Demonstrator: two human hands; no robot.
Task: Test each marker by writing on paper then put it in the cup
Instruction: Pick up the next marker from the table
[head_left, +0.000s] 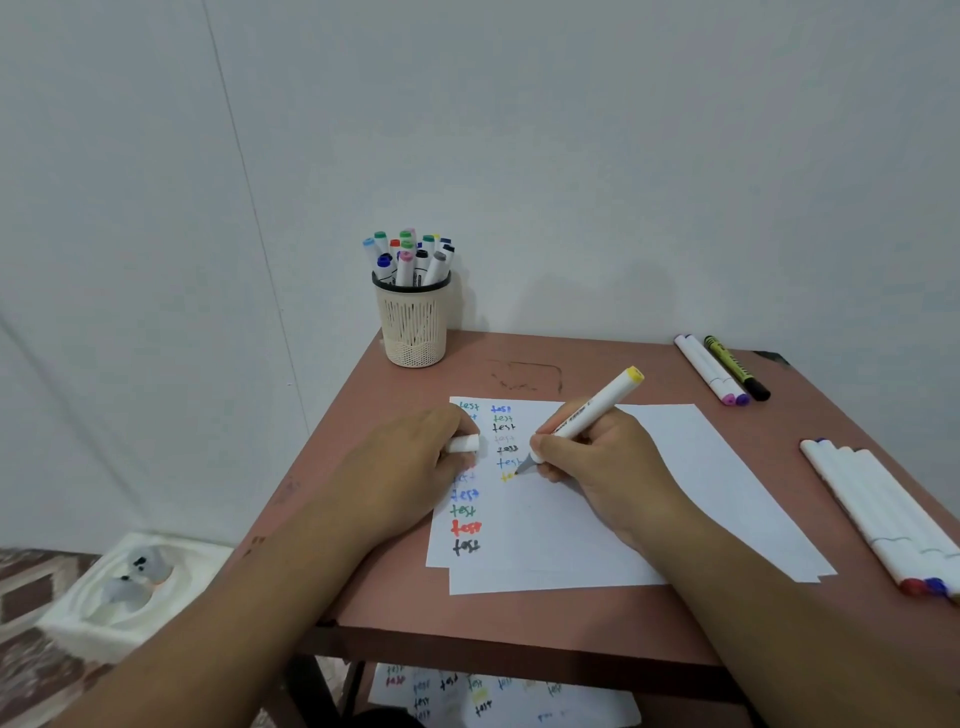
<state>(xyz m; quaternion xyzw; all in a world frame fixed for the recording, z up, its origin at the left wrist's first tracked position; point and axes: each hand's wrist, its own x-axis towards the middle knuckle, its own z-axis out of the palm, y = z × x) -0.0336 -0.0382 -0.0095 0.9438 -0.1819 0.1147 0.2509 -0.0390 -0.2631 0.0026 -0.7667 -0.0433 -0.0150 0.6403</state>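
Note:
My right hand (597, 462) grips a white marker with a yellow end (597, 410), its tip on the white paper (675, 483) beside fresh yellow letters. Two columns of coloured "test" words run down the paper's left part. My left hand (410, 462) rests on the paper's left edge and holds the marker's white cap (464, 444) in its fingers. The beige mesh cup (413, 325) stands at the table's far left corner, holding several capped markers.
Three markers (722, 371) lie at the far right of the reddish table (519, 613). Several white markers (878, 514) lie along the right edge. A white container (130, 587) sits on the floor to the left. Written sheets (498, 696) lie under the table.

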